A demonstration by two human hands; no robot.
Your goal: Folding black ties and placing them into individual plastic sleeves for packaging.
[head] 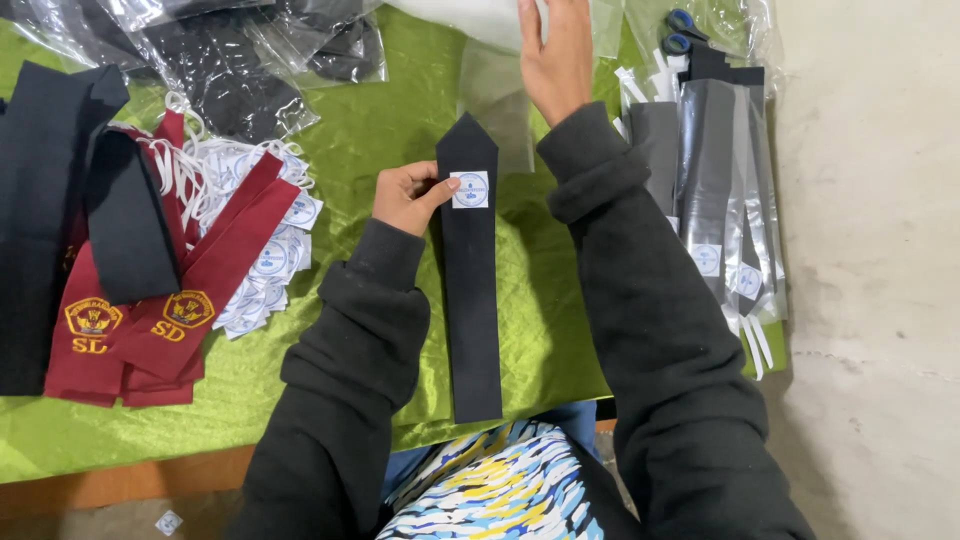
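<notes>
Centre of the green cloth [360, 150]: a black tie [470, 290] lies flat, pointed end far, square end near the table edge. Step in hand, as judged: fixing a small white round-printed label [469, 189] to the tie's far part. Left hand [408, 196] is curled, thumb pressing the label's left edge. Right hand [556, 55] reaches far, fingers together and flat on a clear plastic sleeve [500, 95]; not gripping. Next likely needs the sleeve drawn near. Bagged ties [715, 190] right; maroon ties [170, 290] and loose labels [265, 265] left.

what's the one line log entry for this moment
left hand: presses label on black tie | right hand: on clear bags
</notes>
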